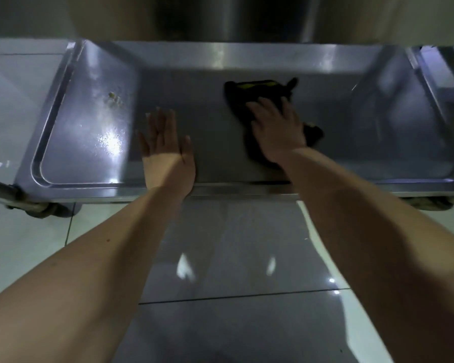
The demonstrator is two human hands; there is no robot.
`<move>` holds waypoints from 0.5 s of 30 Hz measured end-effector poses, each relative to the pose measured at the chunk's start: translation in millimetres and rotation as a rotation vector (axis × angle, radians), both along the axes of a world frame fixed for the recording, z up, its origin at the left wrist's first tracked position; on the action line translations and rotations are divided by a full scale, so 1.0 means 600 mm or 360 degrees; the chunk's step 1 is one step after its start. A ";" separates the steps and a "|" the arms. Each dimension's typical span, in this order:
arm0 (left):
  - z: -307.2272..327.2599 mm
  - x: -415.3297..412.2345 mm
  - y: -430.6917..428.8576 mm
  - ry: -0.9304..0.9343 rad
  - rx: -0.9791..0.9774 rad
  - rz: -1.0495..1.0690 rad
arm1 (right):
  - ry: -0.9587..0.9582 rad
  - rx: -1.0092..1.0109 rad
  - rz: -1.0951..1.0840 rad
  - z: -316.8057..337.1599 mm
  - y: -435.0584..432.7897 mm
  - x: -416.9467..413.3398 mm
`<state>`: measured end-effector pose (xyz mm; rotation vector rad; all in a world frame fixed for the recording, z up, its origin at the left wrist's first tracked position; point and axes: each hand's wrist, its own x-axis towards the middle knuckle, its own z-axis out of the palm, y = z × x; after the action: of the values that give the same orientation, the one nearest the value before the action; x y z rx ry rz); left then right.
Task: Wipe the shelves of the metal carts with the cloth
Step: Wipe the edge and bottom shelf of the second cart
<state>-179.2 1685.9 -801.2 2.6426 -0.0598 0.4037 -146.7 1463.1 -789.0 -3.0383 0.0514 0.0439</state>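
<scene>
- The right hand [275, 132] lies flat, fingers spread, pressing the cloth [257, 87] onto the middle of the shelf [378, 127].
- The left hand [165, 150] rests flat and wide by the front edge, holding nothing.
- The bunched cloth may slip from under the palm on slick metal.
- The crumbs [114, 98] toward the back left corner could be missed, or smeared.

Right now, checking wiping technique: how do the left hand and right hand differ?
The right hand presses the black cloth; the left hand rests on bare shelf. The right hand reaches farther back; the left hand sits near the front edge. Both lie flat and open.
</scene>
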 end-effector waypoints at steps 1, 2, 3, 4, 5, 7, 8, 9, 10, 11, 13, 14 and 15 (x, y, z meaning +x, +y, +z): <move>-0.004 0.001 -0.001 -0.0009 0.0041 -0.0040 | -0.0010 0.0014 -0.0102 -0.002 -0.038 -0.006; -0.007 0.002 -0.002 -0.0013 0.0077 -0.0079 | -0.0007 0.0038 -0.0199 -0.002 -0.071 -0.015; -0.010 0.002 -0.003 -0.0008 0.0103 -0.0108 | 0.0004 0.0064 -0.0282 -0.001 -0.096 -0.027; -0.012 0.002 -0.003 -0.0004 0.0123 -0.0130 | 0.0024 0.0090 -0.0345 0.000 -0.112 -0.041; -0.014 0.002 -0.002 -0.0002 0.0135 -0.0144 | 0.0046 0.0114 -0.0390 0.004 -0.119 -0.058; -0.017 0.002 -0.002 0.0011 0.0149 -0.0140 | 0.0054 0.0138 -0.0405 0.006 -0.114 -0.092; -0.019 0.002 -0.001 0.0019 0.0149 -0.0125 | 0.0026 0.0125 -0.0390 0.008 -0.103 -0.110; -0.020 0.002 -0.002 0.0028 0.0144 -0.0106 | 0.0005 0.0090 -0.0366 0.007 -0.088 -0.127; -0.019 0.002 -0.002 0.0033 0.0142 -0.0095 | 0.0019 0.0048 -0.0360 0.011 -0.069 -0.142; -0.019 0.001 -0.003 0.0040 0.0145 -0.0094 | 0.0062 0.0021 -0.0372 0.015 -0.045 -0.151; -0.017 0.001 -0.006 0.0065 0.0156 -0.0091 | 0.0112 -0.0020 -0.0350 0.020 0.015 -0.154; -0.015 0.000 -0.007 0.0074 0.0156 -0.0078 | 0.0110 -0.0026 -0.0284 0.021 0.053 -0.149; -0.014 0.001 -0.007 0.0076 0.0154 -0.0067 | 0.0102 -0.0016 -0.0190 0.021 0.093 -0.140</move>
<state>-178.6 1681.8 -809.7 2.7400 -0.1223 0.3315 -230.8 1519.1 -776.2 -3.0363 0.2385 0.1323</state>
